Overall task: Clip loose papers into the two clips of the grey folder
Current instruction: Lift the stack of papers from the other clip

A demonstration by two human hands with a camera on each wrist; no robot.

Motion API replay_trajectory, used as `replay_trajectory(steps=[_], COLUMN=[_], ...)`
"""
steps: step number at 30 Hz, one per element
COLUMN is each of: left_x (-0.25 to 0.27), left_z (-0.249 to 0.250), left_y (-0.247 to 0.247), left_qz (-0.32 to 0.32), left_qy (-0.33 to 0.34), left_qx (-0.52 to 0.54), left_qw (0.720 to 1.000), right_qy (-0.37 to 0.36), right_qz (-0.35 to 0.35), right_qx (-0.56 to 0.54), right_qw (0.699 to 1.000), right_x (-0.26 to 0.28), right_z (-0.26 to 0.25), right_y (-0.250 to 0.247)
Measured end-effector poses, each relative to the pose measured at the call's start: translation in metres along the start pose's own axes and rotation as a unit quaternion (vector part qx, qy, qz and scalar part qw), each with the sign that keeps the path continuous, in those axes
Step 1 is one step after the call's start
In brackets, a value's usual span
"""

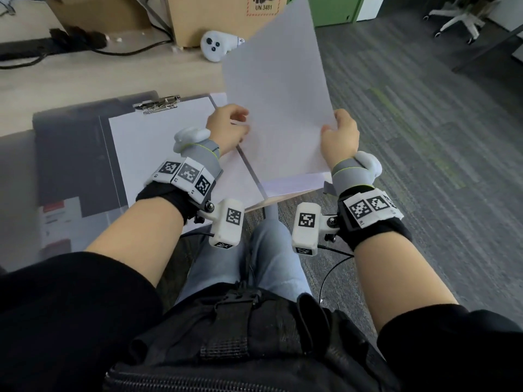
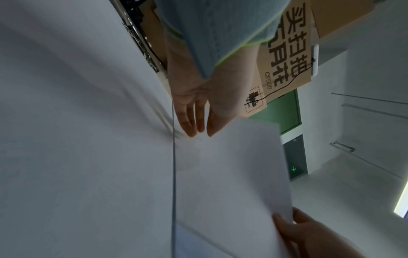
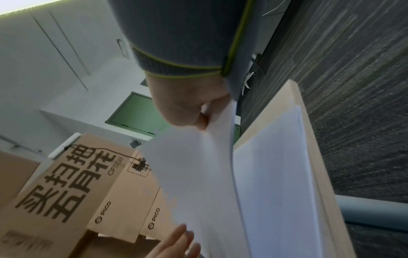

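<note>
Desk (image 1: pixel 85 80) edge, carpet (image 1: pixel 424 137) beyond: grey folder (image 1: pixel 68 142) lies open, its clip (image 1: pixel 158 104) holding paper. Loose sheet (image 1: pixel 277 94) raised just right of it, right hand (image 1: pixel 339 137) pinching the right edge, left hand (image 1: pixel 226 128) straight-fingered against the left edge. Light, floppy, probably creases easily; grip both edges

You've got a sheet of paper (image 1: pixel 277 89) centre-right: thin white paper, matt, smooth. Grey folder (image 1: pixel 70 142) at left is frosted semi-clear plastic w/ a dull sheen. Its clip (image 1: pixel 160 104) is bright polished metal. Desk (image 1: pixel 99 77), upper left: pale wood-grain, smooth, satin. Cardboard box (image 1: pixel 215 18) up top: matt brown card. Carpet (image 1: pixel 424 137) at right: rough ribbed pile. Your wristbands (image 1: pixel 205 154): grey knit cloth. Controller (image 1: pixel 218 45): smooth white plastic.
</note>
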State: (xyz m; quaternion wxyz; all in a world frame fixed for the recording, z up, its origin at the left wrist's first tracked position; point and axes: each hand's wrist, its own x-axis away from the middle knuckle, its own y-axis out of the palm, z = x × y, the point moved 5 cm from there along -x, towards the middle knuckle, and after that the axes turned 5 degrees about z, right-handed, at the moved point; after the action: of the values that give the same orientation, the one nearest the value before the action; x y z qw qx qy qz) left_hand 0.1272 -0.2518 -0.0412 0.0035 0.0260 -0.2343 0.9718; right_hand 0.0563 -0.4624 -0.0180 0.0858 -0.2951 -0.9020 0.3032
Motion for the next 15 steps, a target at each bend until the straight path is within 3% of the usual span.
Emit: replay_trajectory(steps=[3,7,11,15], left_x=[-0.002,0.003,0.012,0.025], left_z=[0.004,0.013,0.024,0.037], left_y=[-0.009,-0.002,0.010,0.006], left_qz=[0.037,0.006,-0.032,-0.014], left_qy=[-0.028,-0.059,-0.056,-0.016], left_qx=[-0.009,0.025,0.067,0.051], left_qw=[0.999,0.998,0.996,0.998], right_qy=[0.005,0.003,0.010,0.014], right_qz=[0.040,0.090,0.128,0.122], right_qx=[-0.060,-0.104,-0.154,-0.205], right_qw=[0.997,0.990,0.980,0.971], right_x=[0.000,0.000,0.002,0.006], right_z=[0.004,0.009,0.018,0.017], right_y=[-0.014,-0.032,-0.046,-0.048])
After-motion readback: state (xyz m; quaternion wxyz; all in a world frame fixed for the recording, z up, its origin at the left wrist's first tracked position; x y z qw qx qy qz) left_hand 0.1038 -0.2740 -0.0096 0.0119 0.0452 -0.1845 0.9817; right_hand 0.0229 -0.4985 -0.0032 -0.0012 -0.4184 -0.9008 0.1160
